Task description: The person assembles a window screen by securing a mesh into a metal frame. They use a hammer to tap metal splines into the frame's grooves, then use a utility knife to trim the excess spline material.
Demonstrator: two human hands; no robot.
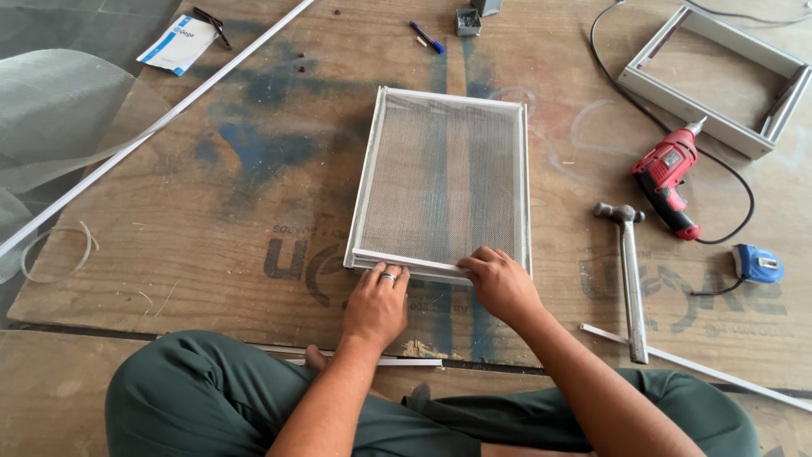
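Note:
A rectangular aluminium frame (367,178) covered with grey wire mesh (444,178) lies flat on a plywood board (194,211) in front of me. My left hand (376,303), with a ring on one finger, presses its fingertips on the near edge of the frame at the left corner. My right hand (499,283) pinches a thin white strip (419,264) along that same near edge, close to the right corner. I sit cross-legged in dark green trousers behind the frame.
A red electric drill (668,179) with a black cord, a hammer (628,271) and a blue tape measure (759,264) lie at the right. An empty grey frame (719,110) sits far right. A long white strip (161,123), loose mesh (51,110), a blue pen (428,37) lie at the back and left.

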